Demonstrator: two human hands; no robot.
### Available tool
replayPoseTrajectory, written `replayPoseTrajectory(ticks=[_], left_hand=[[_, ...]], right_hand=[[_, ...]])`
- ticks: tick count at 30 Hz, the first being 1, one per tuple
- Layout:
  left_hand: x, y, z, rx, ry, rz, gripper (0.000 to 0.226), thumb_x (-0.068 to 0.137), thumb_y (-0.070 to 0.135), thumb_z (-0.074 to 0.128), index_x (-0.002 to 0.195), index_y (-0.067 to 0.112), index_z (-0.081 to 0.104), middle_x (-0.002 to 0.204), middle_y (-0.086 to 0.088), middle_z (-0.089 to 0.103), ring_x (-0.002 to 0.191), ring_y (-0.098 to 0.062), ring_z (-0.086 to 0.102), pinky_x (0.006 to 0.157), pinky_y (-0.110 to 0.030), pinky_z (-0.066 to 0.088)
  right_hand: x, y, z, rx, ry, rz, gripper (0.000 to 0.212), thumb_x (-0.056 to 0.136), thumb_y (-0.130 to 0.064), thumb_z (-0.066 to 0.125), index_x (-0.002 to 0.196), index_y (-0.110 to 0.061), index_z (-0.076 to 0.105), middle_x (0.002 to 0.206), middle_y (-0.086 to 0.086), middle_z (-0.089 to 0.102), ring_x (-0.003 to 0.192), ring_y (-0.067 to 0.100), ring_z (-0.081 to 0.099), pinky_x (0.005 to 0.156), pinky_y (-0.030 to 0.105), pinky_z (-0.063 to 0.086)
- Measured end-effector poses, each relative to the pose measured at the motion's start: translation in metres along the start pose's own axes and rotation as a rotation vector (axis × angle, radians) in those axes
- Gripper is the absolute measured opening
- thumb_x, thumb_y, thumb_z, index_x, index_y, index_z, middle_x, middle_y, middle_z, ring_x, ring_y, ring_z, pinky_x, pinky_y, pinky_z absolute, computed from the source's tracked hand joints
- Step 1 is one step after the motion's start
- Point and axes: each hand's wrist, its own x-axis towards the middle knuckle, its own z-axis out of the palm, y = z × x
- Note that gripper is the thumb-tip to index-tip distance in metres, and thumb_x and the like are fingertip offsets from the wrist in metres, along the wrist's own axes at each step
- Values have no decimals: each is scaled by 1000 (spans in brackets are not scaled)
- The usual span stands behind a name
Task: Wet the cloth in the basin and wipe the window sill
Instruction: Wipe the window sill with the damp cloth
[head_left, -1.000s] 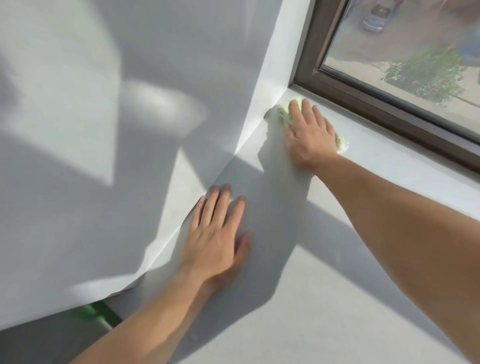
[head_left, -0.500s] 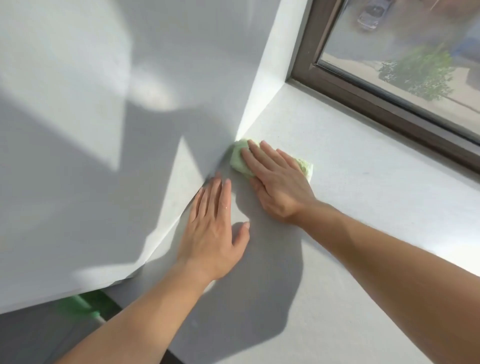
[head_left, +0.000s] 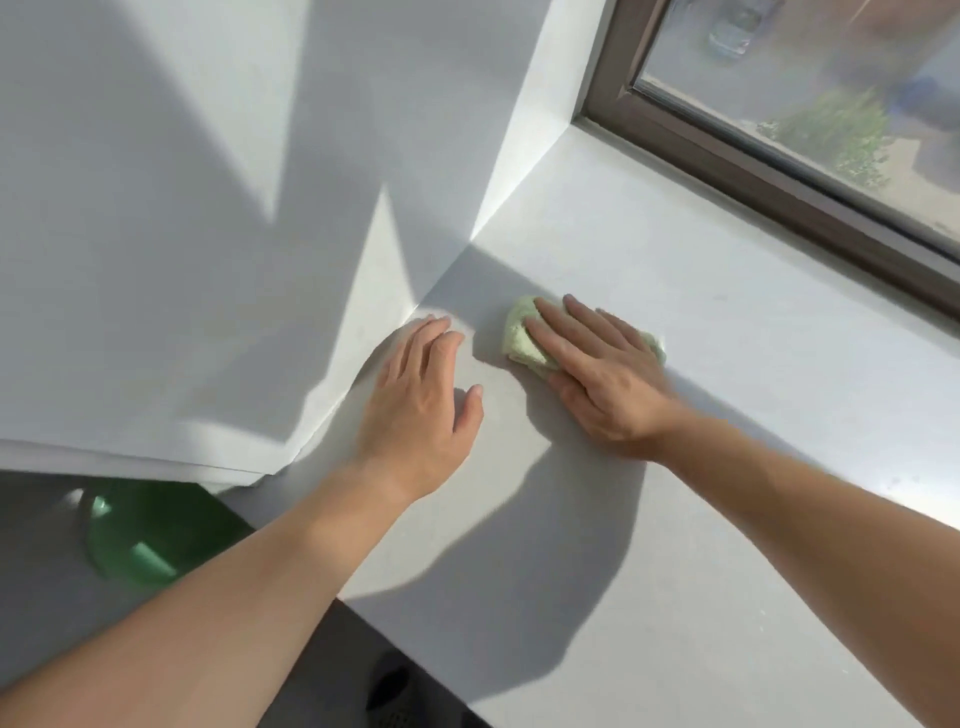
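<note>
Currently under the right hand (head_left: 602, 374): pale green cloth (head_left: 521, 338), folded small, lying flat on the window sill (head_left: 701, 291); its edges show past the fingertips and on the little-finger side.
Right hand: palm down, fingers straight and close together, pressing the cloth onto the sill.
Left hand (head_left: 421, 405): flat on the sill just beside the cloth, not touching it; fingers straight, thumb spread, holding nothing; fingertips at the foot of the white surface.
White surface (head_left: 182, 260): rises at the sill's left end; wall or hanging sheet, cannot tell.
Window sill: white, part sunlit, part in the arms' shadow.
Window frame (head_left: 753, 171): brown, along the sill's far edge, well apart from the cloth.
Glass (head_left: 831, 104): blurred greenery and a parked car outside.
Green basin (head_left: 150, 540): round, below the sill's near-left corner, partly hidden by the white surface and the left forearm.
</note>
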Motion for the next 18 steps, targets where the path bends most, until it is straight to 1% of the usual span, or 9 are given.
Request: replayPoseTrajectory(ticks=[3,5,6,9,11,12,13,16,18], left_hand=[[-20,-5,-7,112,-37,4,44,93,33,43,128,8,50,149,-16,40,143,-33,27,119,-41,16],[-33,-7,-11,151,-55,-19,43,93,33,43,133,16,47,156,-14,30,147,-31,17,120,-39,8],[-38,-7,-12,162,-62,-29,44,94,33,43,136,19,44,158,-14,26,149,-31,12,121,-40,6],[-47,-9,-15,174,-84,-29,48,96,33,39,143,22,36,162,-13,17,151,-27,3,122,-40,2],[-48,-13,-16,162,-97,-1,48,97,32,37,144,21,35,162,-12,17,151,-25,2,122,-39,1],[-48,-15,-16,166,-99,9,48,97,32,37,143,20,36,162,-12,17,151,-24,2,122,-39,1],[-48,-16,-16,177,-103,15,47,96,32,37,142,19,37,162,-12,18,151,-25,3,123,-40,2],[-49,-16,-13,185,-101,4,51,96,33,37,143,14,36,161,-14,19,151,-26,5,123,-43,5],[-49,-16,-12,137,-83,-11,57,95,34,38,145,7,34,160,-14,23,151,-25,9,123,-42,7]], right_hand=[[15,30,-9,54,91,393,54,104,-42,24,157,-37,12,166,-12,9,153,22,6,122,37,3],[14,8,-5,74,143,529,57,103,-37,28,157,-34,11,167,-9,7,153,23,5,123,40,4],[6,-12,1,60,139,481,59,101,-36,29,158,-32,11,167,-7,7,153,24,6,123,41,5],[-38,-64,20,29,54,85,58,101,-36,30,158,-28,18,166,-4,16,153,27,13,122,43,13],[-43,-54,16,14,-7,-105,55,104,-38,28,157,-28,22,164,-5,20,152,25,18,121,42,16],[-32,-41,11,3,-9,-106,54,104,-40,26,157,-31,21,165,-7,19,152,24,18,121,41,16],[-17,-30,6,8,-4,-27,53,104,-42,24,157,-34,17,165,-10,15,152,21,15,122,41,13],[40,-11,-2,84,85,386,55,105,-42,24,157,-37,9,166,-13,5,153,18,4,123,37,3],[56,-38,6,64,141,447,58,102,-37,28,157,-32,11,167,-7,6,153,23,5,123,40,5]])
